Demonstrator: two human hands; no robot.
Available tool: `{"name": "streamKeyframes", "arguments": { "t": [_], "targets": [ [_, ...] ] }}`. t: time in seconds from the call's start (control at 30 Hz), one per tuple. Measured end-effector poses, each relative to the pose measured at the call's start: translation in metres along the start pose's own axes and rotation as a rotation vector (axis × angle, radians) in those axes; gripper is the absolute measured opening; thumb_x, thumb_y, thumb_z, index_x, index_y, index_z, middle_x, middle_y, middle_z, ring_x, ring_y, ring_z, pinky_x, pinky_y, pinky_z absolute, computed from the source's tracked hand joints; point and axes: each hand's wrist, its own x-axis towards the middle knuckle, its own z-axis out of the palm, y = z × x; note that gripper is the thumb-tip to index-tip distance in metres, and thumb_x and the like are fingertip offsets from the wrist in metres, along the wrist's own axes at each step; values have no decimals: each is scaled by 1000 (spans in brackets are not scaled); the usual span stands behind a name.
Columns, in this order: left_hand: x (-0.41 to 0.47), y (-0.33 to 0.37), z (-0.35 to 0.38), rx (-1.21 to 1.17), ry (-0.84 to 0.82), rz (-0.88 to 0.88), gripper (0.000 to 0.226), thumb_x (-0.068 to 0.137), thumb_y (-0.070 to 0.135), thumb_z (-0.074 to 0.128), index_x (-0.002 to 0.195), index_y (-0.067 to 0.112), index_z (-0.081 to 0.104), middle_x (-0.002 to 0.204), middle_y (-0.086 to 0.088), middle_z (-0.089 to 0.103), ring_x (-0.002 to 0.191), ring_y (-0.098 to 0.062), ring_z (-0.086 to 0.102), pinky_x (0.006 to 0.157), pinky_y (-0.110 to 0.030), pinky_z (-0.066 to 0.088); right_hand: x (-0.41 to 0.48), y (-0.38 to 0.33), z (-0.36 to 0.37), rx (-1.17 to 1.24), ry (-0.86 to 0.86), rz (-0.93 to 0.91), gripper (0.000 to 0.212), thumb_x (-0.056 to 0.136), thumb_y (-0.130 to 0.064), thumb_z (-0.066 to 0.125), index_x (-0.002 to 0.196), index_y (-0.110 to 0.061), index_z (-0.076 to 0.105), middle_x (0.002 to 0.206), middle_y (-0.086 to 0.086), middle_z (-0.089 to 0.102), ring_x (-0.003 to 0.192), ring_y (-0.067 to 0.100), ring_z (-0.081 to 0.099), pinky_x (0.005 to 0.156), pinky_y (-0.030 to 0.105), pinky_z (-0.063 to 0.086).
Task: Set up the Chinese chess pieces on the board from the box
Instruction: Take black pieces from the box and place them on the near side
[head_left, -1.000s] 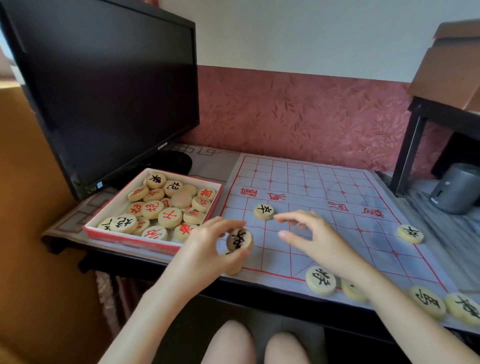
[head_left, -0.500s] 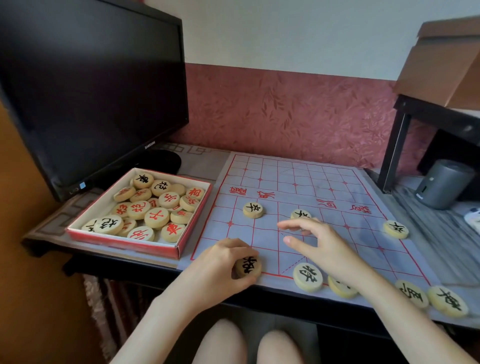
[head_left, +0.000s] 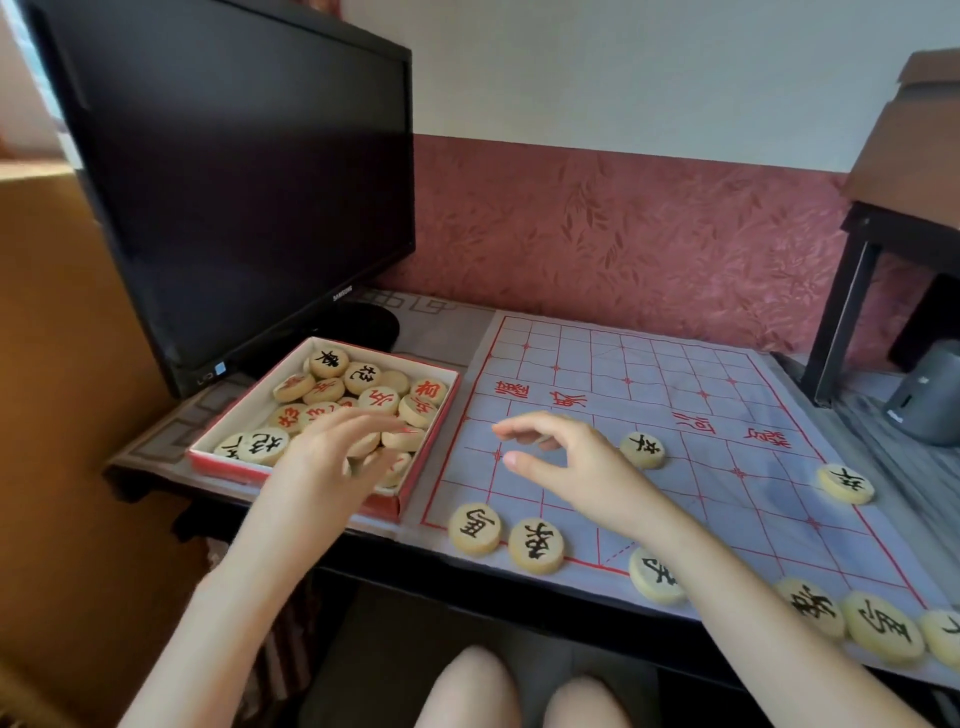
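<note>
Head view, sole entry.

Box (head_left: 228, 466): shallow, red-walled, at the left of the desk, just beside the board (head_left: 649, 374); holds a loose heap of red- and black-marked pieces, some overlapping.

Left hand (head_left: 332, 457): over the near half of the box, fingers straight and spread, blurred; nothing seen in its grasp.

Right hand (head_left: 566, 467): above the board's near-left squares, fingers loosely bent, thumb and forefinger apart; it grips nothing that shows; a pale edge under the fingers may be a piece, but this cannot be told.

Black pieces on the board: two at the near-left corner (head_left: 474, 528), (head_left: 536, 545); more along the near edge (head_left: 883, 626), partly under the right forearm; two soldiers further up (head_left: 642, 449), (head_left: 845, 483); the far half is bare, so the task looks well short of done.

Also present: monitor (head_left: 234, 171) behind the box; grey cylinder (head_left: 930, 395) at far right.

Hazards, as judged: the right forearm lies across the near row, so a careless drag could push those pieces off the desk edge; a hasty dig in the heap could flip pieces over the low wall; the board looks like a thin sheet, so a tug might shift everything set.
</note>
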Motion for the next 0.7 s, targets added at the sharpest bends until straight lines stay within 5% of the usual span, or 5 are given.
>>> {"name": "streamKeyframes", "arguments": {
  "t": [0.23,0.33,0.5,0.7],
  "targets": [
    [-2,-53,-36,244,36,-362,40,77,25,72,115,16,64,120,-10,61,111,-31,54,92,-43,45,63,-21,39,-6,-83,-64,30,88,-25,61,118,-23,61,118,-8,62,110,7,54,95,21,40],
    [3,-58,-38,257,-17,-460,45,77,32,71,119,17,62,121,-11,60,109,-30,56,90,-39,46,92,-29,51,-38,-73,-73,32,89,-20,60,121,-15,61,120,-3,60,104,7,53,77,3,36],
    [15,-65,-39,325,-91,-552,51,76,42,70,122,20,60,118,-11,61,105,-27,59,87,-35,48,143,-35,76,-128,-26,-21,39,86,-20,59,125,-17,56,129,3,57,121,20,49,100,32,39],
    [24,-77,-39,295,-95,-598,60,73,35,75,127,16,56,121,-9,62,105,-24,60,89,-35,50,181,-39,103,-135,-31,70,48,88,-23,59,134,-15,48,133,9,53,119,25,53,92,37,48]
  ]
}}
